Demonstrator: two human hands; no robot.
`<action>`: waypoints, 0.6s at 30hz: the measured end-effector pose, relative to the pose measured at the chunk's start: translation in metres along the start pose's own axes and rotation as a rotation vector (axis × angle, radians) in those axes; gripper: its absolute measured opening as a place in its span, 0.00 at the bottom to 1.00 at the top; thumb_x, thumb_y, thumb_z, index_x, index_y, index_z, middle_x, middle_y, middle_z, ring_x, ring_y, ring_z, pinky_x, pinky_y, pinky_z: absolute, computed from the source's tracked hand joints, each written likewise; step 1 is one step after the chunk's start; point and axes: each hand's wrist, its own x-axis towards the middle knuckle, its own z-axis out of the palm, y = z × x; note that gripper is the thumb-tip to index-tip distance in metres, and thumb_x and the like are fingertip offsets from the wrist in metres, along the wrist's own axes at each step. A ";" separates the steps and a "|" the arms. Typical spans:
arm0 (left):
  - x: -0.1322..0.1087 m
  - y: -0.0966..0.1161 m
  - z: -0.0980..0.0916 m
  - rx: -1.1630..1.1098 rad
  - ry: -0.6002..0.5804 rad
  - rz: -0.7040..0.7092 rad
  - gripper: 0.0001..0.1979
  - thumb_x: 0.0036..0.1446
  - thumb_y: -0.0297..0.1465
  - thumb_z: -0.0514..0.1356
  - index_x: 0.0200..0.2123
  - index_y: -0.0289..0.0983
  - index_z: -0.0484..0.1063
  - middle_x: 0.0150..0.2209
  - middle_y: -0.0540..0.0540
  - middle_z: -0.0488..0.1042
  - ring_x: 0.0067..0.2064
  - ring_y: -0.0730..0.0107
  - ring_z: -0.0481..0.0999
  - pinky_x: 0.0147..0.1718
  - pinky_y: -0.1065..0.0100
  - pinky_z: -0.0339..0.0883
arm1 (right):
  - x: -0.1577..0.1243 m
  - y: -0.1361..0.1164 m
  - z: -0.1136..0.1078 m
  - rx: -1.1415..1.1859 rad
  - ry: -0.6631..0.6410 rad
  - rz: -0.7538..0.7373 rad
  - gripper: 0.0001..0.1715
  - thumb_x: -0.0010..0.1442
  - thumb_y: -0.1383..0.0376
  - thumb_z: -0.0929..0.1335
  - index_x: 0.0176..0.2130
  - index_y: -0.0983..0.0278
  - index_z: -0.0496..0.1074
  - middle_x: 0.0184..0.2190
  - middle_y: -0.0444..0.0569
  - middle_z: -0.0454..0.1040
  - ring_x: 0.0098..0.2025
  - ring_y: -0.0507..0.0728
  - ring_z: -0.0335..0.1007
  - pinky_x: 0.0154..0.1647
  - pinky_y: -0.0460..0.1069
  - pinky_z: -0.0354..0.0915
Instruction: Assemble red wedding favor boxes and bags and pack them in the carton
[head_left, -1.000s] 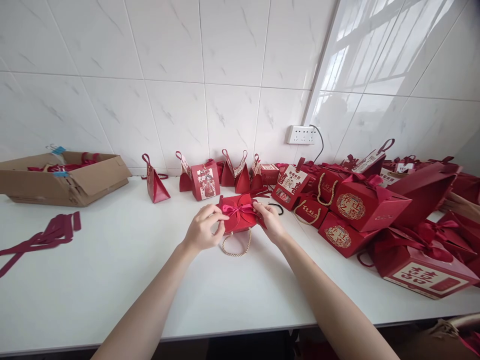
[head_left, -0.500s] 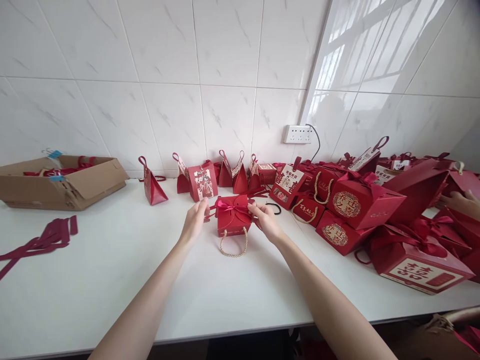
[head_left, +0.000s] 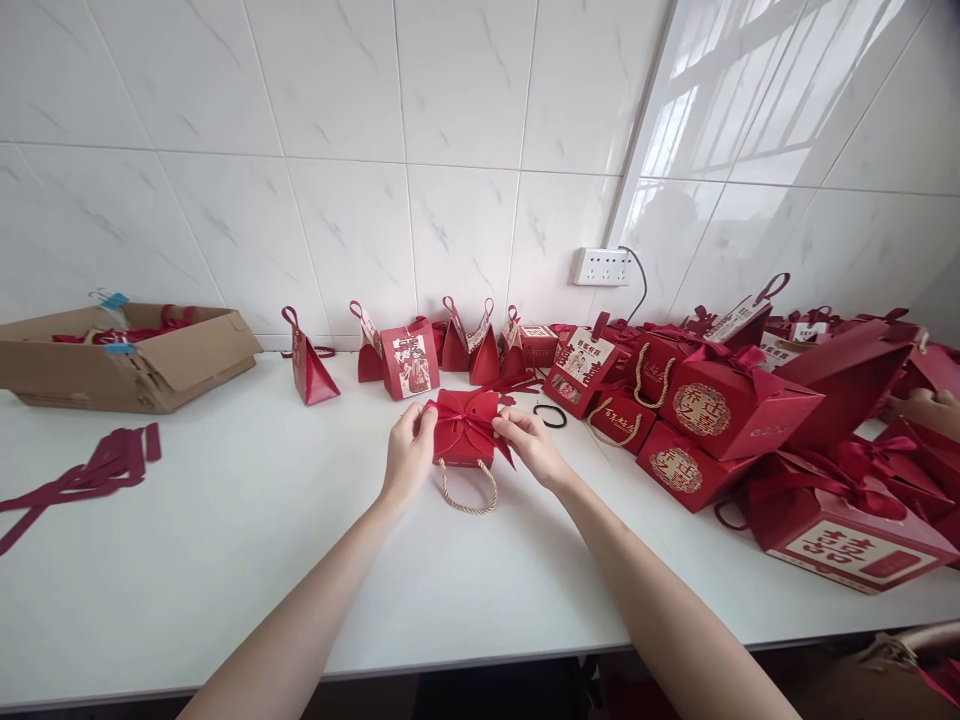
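Observation:
A small red gift box with curved, petal-like top flaps sits on the white table in front of me. Its twisted gold rope handle lies toward me on the tabletop. Across the top runs a dark red ribbon, crossed near the middle. My left hand pinches the ribbon at the box's left side. At the right side, my right hand pinches the ribbon between thumb and fingers, and a pointed ribbon tail hangs below it.
An open cardboard carton with red ribbons stands at the left, behind loose ribbon strips. Several small red boxes line the wall. Stacked red gift boxes crowd the right side, where another person's hand shows. A black band lies nearby.
My left hand has moved in closer to the box. The ribbon's bow shape at the top has become a flatter crossing, and a tail now shows beside my right hand. The view shifted slightly.

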 end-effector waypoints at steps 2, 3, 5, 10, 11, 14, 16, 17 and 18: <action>-0.003 -0.002 0.004 0.003 0.041 0.002 0.15 0.58 0.37 0.50 0.21 0.39 0.52 0.21 0.54 0.52 0.24 0.74 0.54 0.24 0.72 0.52 | 0.002 0.003 -0.002 0.031 0.013 0.007 0.23 0.46 0.50 0.71 0.18 0.63 0.62 0.19 0.40 0.58 0.23 0.48 0.49 0.25 0.47 0.47; -0.005 -0.003 0.006 -0.002 0.060 -0.003 0.16 0.58 0.37 0.50 0.21 0.39 0.51 0.20 0.54 0.52 0.24 0.74 0.53 0.24 0.72 0.51 | 0.003 0.005 -0.003 0.047 0.019 0.013 0.23 0.46 0.50 0.71 0.19 0.63 0.62 0.19 0.40 0.57 0.22 0.48 0.48 0.24 0.46 0.46; -0.007 -0.006 0.010 -0.010 0.099 -0.015 0.16 0.58 0.37 0.50 0.21 0.39 0.50 0.20 0.54 0.50 0.23 0.74 0.53 0.23 0.72 0.50 | 0.004 0.008 -0.003 0.081 0.032 0.030 0.23 0.46 0.51 0.71 0.19 0.63 0.60 0.18 0.39 0.54 0.21 0.48 0.47 0.23 0.46 0.46; -0.009 -0.011 0.018 -0.023 0.156 -0.012 0.16 0.58 0.37 0.49 0.21 0.39 0.51 0.19 0.55 0.52 0.22 0.75 0.54 0.23 0.72 0.51 | 0.008 0.015 0.000 0.148 0.086 0.064 0.24 0.45 0.51 0.70 0.19 0.62 0.55 0.18 0.39 0.53 0.21 0.48 0.50 0.23 0.46 0.50; -0.009 -0.012 0.019 -0.022 0.159 -0.010 0.16 0.58 0.37 0.49 0.21 0.39 0.51 0.19 0.55 0.53 0.22 0.75 0.54 0.23 0.72 0.51 | 0.009 0.015 0.001 0.149 0.094 0.066 0.24 0.45 0.50 0.69 0.19 0.62 0.55 0.18 0.39 0.54 0.22 0.49 0.50 0.23 0.46 0.51; -0.009 -0.014 0.019 0.002 0.147 0.011 0.16 0.58 0.38 0.49 0.21 0.39 0.51 0.19 0.55 0.52 0.21 0.74 0.54 0.22 0.72 0.51 | 0.009 0.014 -0.002 0.120 0.092 0.056 0.25 0.47 0.49 0.68 0.19 0.62 0.55 0.19 0.40 0.56 0.23 0.49 0.53 0.25 0.47 0.55; -0.007 -0.016 0.017 0.019 0.138 0.038 0.16 0.57 0.38 0.49 0.21 0.40 0.50 0.18 0.55 0.51 0.21 0.74 0.53 0.22 0.72 0.51 | 0.007 0.010 -0.006 0.084 0.084 0.030 0.23 0.45 0.50 0.71 0.22 0.62 0.60 0.23 0.41 0.60 0.26 0.50 0.57 0.28 0.47 0.59; -0.007 -0.018 0.016 0.024 0.137 0.049 0.16 0.57 0.38 0.50 0.21 0.40 0.50 0.18 0.55 0.51 0.21 0.74 0.53 0.22 0.72 0.51 | 0.005 0.007 -0.008 0.029 0.076 0.000 0.23 0.42 0.51 0.73 0.27 0.62 0.63 0.27 0.43 0.63 0.31 0.52 0.61 0.31 0.48 0.61; -0.006 -0.019 0.015 0.028 0.140 0.058 0.16 0.57 0.38 0.50 0.20 0.40 0.49 0.18 0.55 0.51 0.22 0.74 0.53 0.23 0.72 0.52 | 0.003 0.005 -0.010 -0.060 0.061 -0.042 0.26 0.39 0.52 0.75 0.33 0.61 0.65 0.34 0.46 0.65 0.37 0.55 0.63 0.35 0.49 0.63</action>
